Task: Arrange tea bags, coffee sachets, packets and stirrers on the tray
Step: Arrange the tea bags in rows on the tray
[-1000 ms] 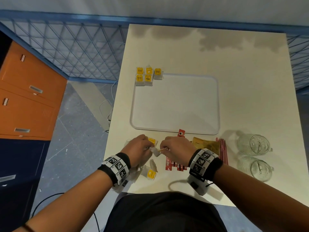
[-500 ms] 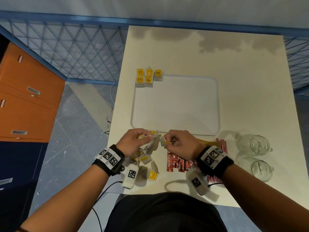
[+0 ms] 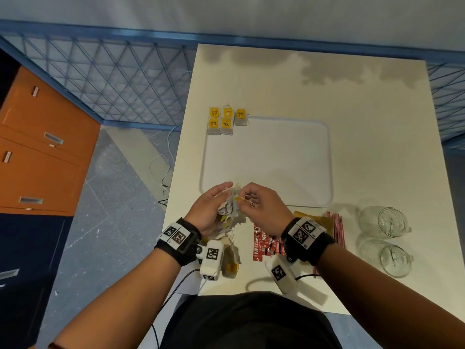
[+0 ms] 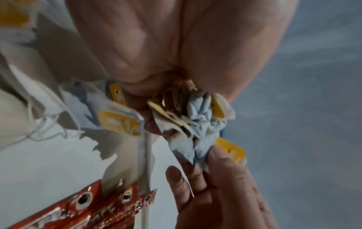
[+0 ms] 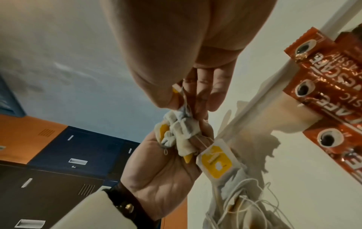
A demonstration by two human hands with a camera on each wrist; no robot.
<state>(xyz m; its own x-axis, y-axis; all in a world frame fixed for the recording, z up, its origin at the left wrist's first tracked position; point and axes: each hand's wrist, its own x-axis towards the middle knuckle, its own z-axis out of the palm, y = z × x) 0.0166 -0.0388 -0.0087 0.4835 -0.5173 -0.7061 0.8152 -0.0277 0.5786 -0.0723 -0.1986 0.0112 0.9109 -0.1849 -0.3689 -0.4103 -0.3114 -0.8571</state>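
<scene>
My left hand (image 3: 221, 197) grips a crumpled bunch of tea bags (image 3: 230, 207) with yellow tags, just over the near edge of the white tray (image 3: 271, 157). My right hand (image 3: 245, 199) pinches one tea bag (image 5: 184, 106) at the top of that bunch (image 5: 176, 136). In the left wrist view the bunch (image 4: 201, 111) sits between my palm and the right hand's fingers (image 4: 215, 159). Several tea bags (image 3: 226, 120) lie in rows at the tray's far left corner. More tea bags (image 3: 232, 258) lie on the table under my left wrist.
Red coffee sachets (image 3: 263, 245) lie under my right wrist, with brown packets (image 3: 312, 220) and red stirrers (image 3: 336, 227) to their right. Two glass mugs (image 3: 385, 222) stand at the near right. The table's left edge is close to my left hand; orange drawers (image 3: 42, 147) stand beyond.
Both hands have lifted off the pile on the table and moved forward to the tray's near edge, with a bunch of tea bags now held up between them.
</scene>
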